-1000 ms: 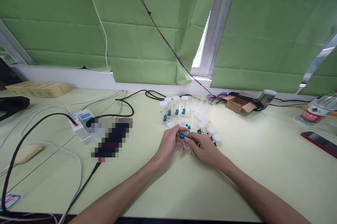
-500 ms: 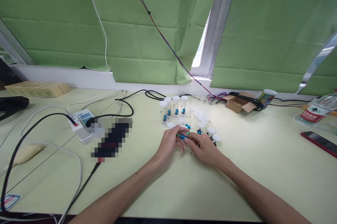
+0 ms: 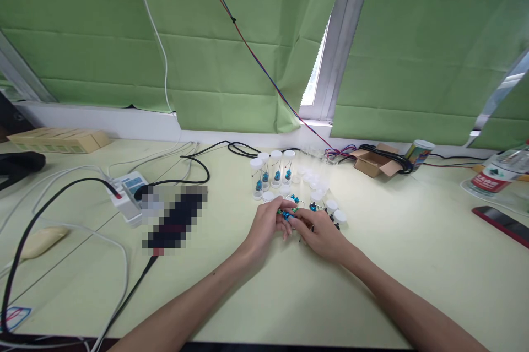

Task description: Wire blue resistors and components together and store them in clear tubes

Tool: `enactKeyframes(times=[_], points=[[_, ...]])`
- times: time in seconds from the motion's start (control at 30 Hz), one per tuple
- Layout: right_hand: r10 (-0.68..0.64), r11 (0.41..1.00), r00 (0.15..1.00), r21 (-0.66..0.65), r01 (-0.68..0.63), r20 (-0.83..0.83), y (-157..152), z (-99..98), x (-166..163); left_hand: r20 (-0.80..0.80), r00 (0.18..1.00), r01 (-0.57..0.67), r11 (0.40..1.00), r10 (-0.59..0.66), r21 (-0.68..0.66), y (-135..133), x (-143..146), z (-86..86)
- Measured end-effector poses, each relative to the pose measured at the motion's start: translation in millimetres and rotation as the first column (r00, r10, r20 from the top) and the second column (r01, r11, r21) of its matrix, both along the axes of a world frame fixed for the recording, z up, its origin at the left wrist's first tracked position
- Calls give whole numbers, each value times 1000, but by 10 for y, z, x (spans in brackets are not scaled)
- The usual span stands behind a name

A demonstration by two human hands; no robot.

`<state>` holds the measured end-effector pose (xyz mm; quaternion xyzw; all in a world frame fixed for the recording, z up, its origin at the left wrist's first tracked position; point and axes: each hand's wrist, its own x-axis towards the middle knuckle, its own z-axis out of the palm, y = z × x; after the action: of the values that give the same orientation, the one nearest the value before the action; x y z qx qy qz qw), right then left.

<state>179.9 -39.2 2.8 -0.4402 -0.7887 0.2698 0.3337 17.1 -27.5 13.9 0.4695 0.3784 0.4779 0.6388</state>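
Note:
My left hand (image 3: 268,221) and my right hand (image 3: 317,232) meet over the table, with a small shiny blue-and-green part (image 3: 286,215) between their fingers. The left fingers curl around it from the left, while the right thumb and fingertips pinch its near side. Just beyond the hands lie similar blue parts with thin metal stems (image 3: 295,198), next to several white caps (image 3: 316,196). Behind them stand several clear tubes with white lids (image 3: 276,169), each holding a blue piece on a stem. The exact kind of the held part is too small to make out.
A white power strip (image 3: 129,198) with cables stands on the left. An open cardboard box (image 3: 374,162) and a printed can (image 3: 419,152) are at the back right. A red phone (image 3: 502,225) and a large bottle (image 3: 502,173) lie farther right.

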Motion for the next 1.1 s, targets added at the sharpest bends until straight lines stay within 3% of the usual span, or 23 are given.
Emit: enactKeyframes(times=[1.1], points=[[14,1000,1000,6,-14,28,-6,31,-1,-5,999,35,999,-35,21,10,-16,-24]])
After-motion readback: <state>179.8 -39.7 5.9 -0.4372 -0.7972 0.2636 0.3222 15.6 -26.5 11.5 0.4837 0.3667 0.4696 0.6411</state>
